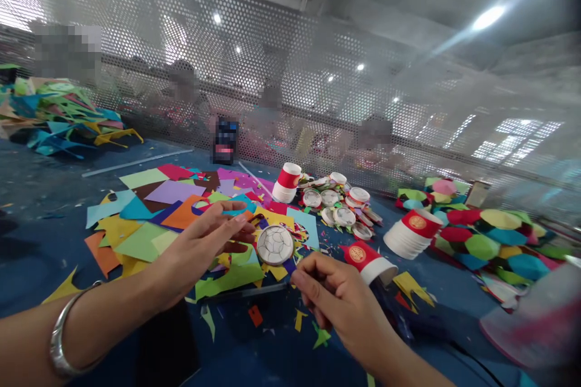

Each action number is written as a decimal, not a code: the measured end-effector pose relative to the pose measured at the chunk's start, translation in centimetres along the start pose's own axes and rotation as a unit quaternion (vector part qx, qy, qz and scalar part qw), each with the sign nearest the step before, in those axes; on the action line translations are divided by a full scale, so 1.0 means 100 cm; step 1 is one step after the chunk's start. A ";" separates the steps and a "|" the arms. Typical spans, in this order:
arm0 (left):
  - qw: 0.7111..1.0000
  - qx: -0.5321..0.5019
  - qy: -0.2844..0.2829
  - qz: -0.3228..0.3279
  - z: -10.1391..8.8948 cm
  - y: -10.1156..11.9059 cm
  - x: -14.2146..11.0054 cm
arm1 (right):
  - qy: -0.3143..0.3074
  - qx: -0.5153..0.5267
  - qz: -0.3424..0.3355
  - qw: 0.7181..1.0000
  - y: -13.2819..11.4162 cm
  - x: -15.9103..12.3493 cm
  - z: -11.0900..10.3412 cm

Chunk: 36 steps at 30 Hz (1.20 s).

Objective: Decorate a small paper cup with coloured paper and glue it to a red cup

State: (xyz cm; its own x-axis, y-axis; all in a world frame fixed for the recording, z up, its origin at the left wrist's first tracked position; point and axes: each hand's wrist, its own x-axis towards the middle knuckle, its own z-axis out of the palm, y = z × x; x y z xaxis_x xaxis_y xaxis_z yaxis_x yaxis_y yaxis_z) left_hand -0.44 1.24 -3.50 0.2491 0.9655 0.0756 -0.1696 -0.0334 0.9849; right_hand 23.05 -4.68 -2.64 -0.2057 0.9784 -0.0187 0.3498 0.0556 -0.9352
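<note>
My left hand (213, 233) hovers over the coloured paper, its fingers stretched forward and slightly apart, with nothing clearly held. Just beyond its fingertips lies a round white disc (275, 245) with a dark web-like line pattern. My right hand (333, 290) is closed in a pinch to the lower right of the disc. A small purple scrap (289, 265) shows beside its fingertips; whether they grip it is unclear. Beneath my left hand, a green paper piece (227, 283) lies among other cut scraps.
Paper sheets (175, 191) spread across the blue table. Behind are a stack of red-and-white cups (287, 182) and a heap of patterned discs (345, 216). More cups (414, 233) and coloured paper shapes (494, 236) lie right. A phone (226, 140) leans against the perforated screen (272, 54).
</note>
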 end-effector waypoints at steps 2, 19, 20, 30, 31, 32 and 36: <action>0.999 0.040 -0.003 0.003 -0.002 0.000 0.002 | 0.016 0.012 0.010 1.000 -0.006 0.000 -0.006; 0.959 0.237 -0.126 0.090 -0.012 -0.009 0.003 | 0.183 -0.111 -0.051 0.976 -0.033 0.046 -0.110; 0.953 0.257 -0.132 0.093 -0.010 -0.008 0.001 | 0.190 -0.118 -0.045 0.974 -0.032 0.055 -0.120; 0.911 0.344 -0.158 0.162 -0.004 0.000 -0.011 | 0.254 -0.167 0.042 0.952 -0.008 0.131 -0.193; 0.912 0.344 -0.158 0.160 -0.004 0.000 -0.011 | 0.255 -0.173 0.059 0.950 -0.005 0.136 -0.198; 0.913 0.343 -0.157 0.158 -0.005 -0.001 -0.010 | 0.254 -0.178 0.075 0.948 -0.001 0.141 -0.201; 0.919 0.332 -0.163 0.139 -0.006 -0.002 -0.006 | 0.261 -0.197 0.113 0.938 0.014 0.155 -0.209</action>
State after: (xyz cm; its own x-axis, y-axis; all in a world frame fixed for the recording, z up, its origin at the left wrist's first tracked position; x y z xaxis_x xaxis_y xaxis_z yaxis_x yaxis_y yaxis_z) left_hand -1.09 0.79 -3.80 0.5748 0.7711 0.2737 0.3231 -0.5212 0.7899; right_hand 39.44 14.72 3.10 0.3540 0.9325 0.0712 0.6621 -0.1961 -0.7233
